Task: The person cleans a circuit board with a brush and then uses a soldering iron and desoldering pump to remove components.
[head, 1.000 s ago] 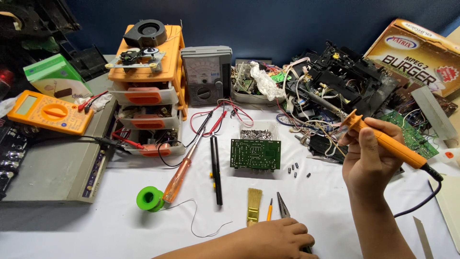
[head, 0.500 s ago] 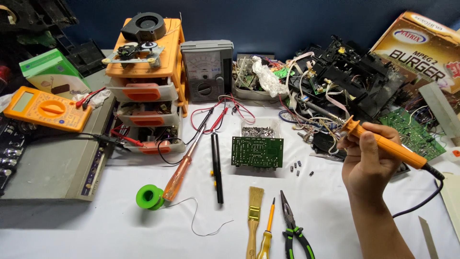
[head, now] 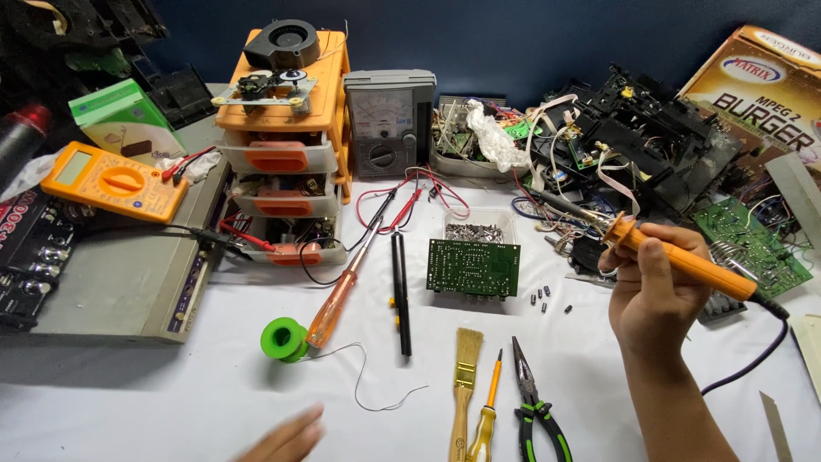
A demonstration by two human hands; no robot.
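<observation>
My right hand (head: 654, 295) grips an orange-handled soldering iron (head: 684, 263), tip pointing up-left toward the pile of wires. A green circuit board (head: 473, 267) lies flat in the middle of the white table, left of that hand. My left hand (head: 286, 441) shows blurred at the bottom edge, fingers apart, holding nothing, below the green solder spool (head: 282, 339) with its loose wire. A brush (head: 464, 376), a small yellow screwdriver (head: 485, 415) and green-handled pliers (head: 534, 402) lie in front of the board.
An orange drawer unit (head: 282, 154), grey analog meter (head: 389, 120) and orange multimeter (head: 111, 181) stand at the back left. An orange screwdriver (head: 338, 295) and black probe (head: 400, 291) lie left of the board. Black dismantled parts (head: 650, 145) and a cardboard box (head: 761, 81) fill the back right.
My left hand has pulled away from the pliers and brush toward the lower left, out to the frame's bottom edge. The right hand with the soldering iron has stayed about where it was.
</observation>
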